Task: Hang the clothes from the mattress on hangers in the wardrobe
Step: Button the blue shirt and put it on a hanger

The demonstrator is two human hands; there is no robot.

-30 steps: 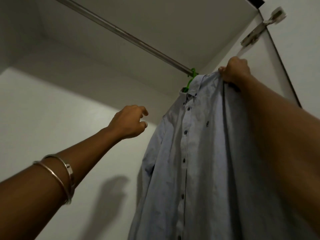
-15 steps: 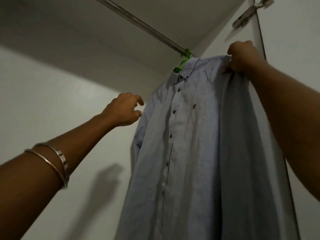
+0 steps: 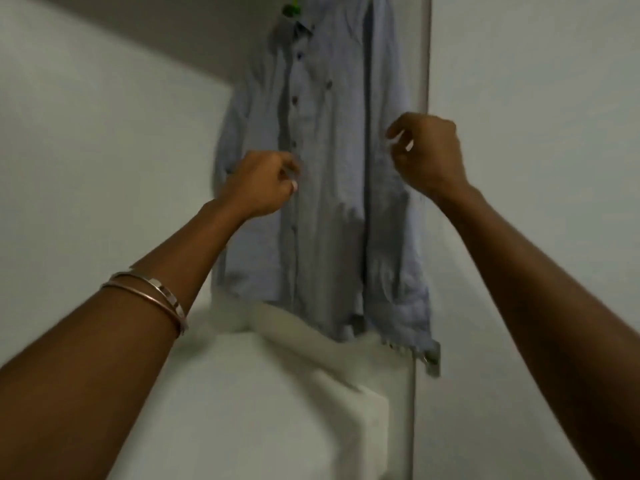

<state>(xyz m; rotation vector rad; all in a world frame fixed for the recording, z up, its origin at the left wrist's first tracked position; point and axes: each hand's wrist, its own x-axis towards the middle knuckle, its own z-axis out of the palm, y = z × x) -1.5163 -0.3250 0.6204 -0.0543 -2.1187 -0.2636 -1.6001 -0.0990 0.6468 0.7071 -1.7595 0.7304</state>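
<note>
Inside the wardrobe, the shirt now hangs alone on its green hanger
Right hand has let go of the shoulder; both it and the left hand hold nothing, fingers loosely curled

Two bare forearms and hands of a person, seen from the wearer's head. No sleeves cover either arm. The left hand belongs to an arm wearing two thin metal bangles side by side on the forearm. The right hand and its arm carry no jewellery.
</note>
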